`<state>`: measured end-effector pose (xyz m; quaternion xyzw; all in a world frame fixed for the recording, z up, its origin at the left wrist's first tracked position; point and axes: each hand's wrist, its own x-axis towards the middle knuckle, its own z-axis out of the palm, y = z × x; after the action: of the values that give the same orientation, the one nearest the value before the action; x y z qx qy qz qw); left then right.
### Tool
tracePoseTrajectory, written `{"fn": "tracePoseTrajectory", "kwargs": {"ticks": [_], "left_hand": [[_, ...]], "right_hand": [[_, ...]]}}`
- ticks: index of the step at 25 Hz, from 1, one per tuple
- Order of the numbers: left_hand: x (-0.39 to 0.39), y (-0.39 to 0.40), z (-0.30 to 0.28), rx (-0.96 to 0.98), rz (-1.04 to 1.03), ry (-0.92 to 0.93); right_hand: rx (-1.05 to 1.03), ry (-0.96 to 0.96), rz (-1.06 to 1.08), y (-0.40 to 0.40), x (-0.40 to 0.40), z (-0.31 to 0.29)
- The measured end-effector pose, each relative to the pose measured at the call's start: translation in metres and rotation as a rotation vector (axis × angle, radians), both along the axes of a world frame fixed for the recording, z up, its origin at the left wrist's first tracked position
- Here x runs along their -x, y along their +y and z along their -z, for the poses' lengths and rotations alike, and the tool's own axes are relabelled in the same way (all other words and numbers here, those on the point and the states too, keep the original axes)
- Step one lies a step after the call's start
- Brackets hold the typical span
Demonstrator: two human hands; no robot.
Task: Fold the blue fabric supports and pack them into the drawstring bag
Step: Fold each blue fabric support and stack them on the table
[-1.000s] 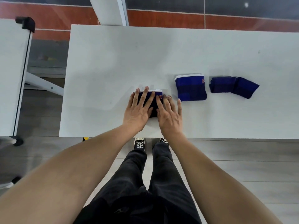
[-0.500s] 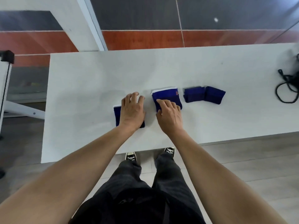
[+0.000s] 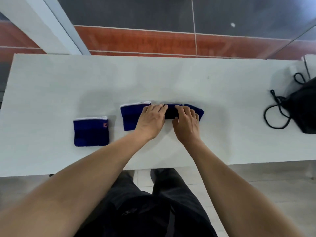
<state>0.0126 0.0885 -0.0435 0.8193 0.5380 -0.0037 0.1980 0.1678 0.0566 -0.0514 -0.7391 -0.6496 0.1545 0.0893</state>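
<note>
- A white rectangular table is carrying three blue fabric pieces in a row, with wide bare surface lying behind them and at the far left end.
- The folded blue fabric support with a white top edge and an orange tag is lying alone at the left, well apart from both hands.
- A second folded blue support with a white edge is sitting in the middle; the left hand is resting partly over its right side.
- The darker blue support, still a long strip, is lying just right of it, under both hands.
- The left hand's fingers are reaching flat onto the strip's left end; whether they are pinching it I cannot tell.
- The right hand is curling its fingers over the strip's middle, gripping the fabric.
- The black drawstring bag with a looping black cord is lying at the table's right end, well apart from the supports.
- The near table edge is running just in front of the forearms.
- Compared with half a second ago, both hands are working farther right: the left has left the first support, and the right has moved from the middle one to the strip.
</note>
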Motion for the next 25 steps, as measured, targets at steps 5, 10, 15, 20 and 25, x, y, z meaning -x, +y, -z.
{"fn": "tracePoseTrajectory", "kwargs": {"ticks": [5, 10, 15, 20, 25], "left_hand": [[-0.037, 0.017, 0.009, 0.013, -0.045, 0.097], [-0.052, 0.022, 0.016, 0.079, -0.045, 0.166], [-0.058, 0.017, 0.016, 0.169, -0.147, 0.094], [-0.059, 0.004, 0.014, 0.186, -0.163, 0.114], [-0.056, -0.007, 0.008, 0.260, -0.174, 0.029]], "right_hand": [[-0.088, -0.058, -0.045, 0.015, -0.049, 0.003], [0.043, -0.080, 0.055, 0.028, -0.079, 0.011], [0.252, -0.129, 0.031, 0.030, -0.087, 0.015], [0.353, -0.053, 0.098, 0.025, -0.085, 0.006], [0.471, 0.175, 0.215, 0.011, -0.074, -0.006]]}}
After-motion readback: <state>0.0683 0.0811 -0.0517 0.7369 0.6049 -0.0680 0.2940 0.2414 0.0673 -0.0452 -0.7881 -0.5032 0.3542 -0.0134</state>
